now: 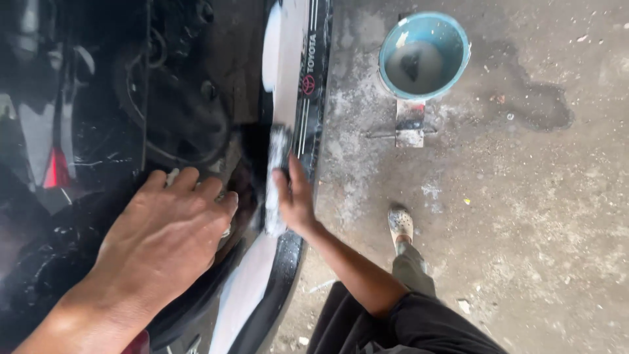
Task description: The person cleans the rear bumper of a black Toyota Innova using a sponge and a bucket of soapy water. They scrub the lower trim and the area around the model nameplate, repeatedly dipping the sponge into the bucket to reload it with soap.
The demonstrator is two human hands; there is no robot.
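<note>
2 hands on 1 car bumper [288,78]: left hand [167,239] flat, fingers spread; right hand [295,196] gripping 1 grey sanding pad [275,177]; 1 blue bowl [424,56] nearby.

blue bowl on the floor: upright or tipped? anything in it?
Upright. The blue bowl sits on the concrete floor with its round rim facing up, and grey murky liquid with a dark lump fills its bottom part.
</note>
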